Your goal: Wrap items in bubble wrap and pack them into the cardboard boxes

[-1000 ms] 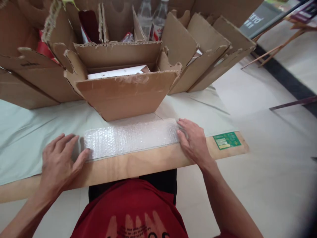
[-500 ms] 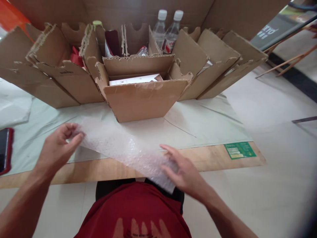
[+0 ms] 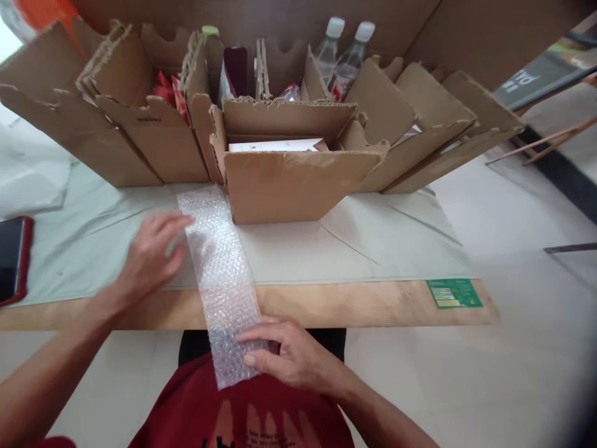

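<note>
A long strip of clear bubble wrap (image 3: 221, 274) lies lengthwise away from me over the cloth and the table's wooden front edge. Its near end hangs over that edge, above my red shirt. My right hand (image 3: 291, 354) rests on this near end from the right, thumb and index finger stretched out and apart on the bubbles. To the left of the strip is my left hand (image 3: 156, 252), slightly blurred, its fingers extended and the fingertips at the strip's left edge near the far end. The strip's far end reaches the front cardboard box (image 3: 298, 186).
Behind stand more cardboard compartments (image 3: 153, 137) holding red packets (image 3: 168, 93) and two clear bottles (image 3: 349, 62). A phone in a red case (image 3: 16, 258) lies at left, below white plastic sheeting (image 3: 32, 168). A green label (image 3: 454, 294) is on the right table edge.
The bubble wrap has swung from a slant to nearly lengthwise and now lies flatter. My left hand has released its far end; my right hand has moved left and nearer to me.
</note>
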{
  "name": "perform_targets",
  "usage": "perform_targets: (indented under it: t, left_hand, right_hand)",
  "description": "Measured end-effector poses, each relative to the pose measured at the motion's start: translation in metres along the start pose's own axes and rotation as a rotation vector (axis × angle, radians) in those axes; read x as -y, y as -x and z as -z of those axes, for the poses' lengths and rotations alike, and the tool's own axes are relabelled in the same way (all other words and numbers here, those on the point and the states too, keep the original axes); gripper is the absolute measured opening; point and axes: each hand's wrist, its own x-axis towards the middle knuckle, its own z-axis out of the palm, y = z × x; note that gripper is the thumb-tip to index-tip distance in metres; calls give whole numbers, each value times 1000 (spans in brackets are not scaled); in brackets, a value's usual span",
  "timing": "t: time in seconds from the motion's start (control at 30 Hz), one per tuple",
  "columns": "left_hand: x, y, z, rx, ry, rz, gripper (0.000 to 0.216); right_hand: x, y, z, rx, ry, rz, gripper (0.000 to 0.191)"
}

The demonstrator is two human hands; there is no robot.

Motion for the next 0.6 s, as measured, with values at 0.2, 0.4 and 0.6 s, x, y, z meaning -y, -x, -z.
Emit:
perform_targets:
  t: [0.2, 0.4, 0.6]
  left_hand:
    - [-67, 127, 14, 166, 270, -121, 82]
    - [-82, 104, -9, -58, 195, 282, 63]
    - [-58, 83, -33, -91, 45, 265, 74]
  right_hand:
    - [3, -22, 2, 5, -491, -54, 31]
    - [3, -49, -2, -113, -714, 21, 60]
    - [-5, -42, 4, -395, 51, 302, 45]
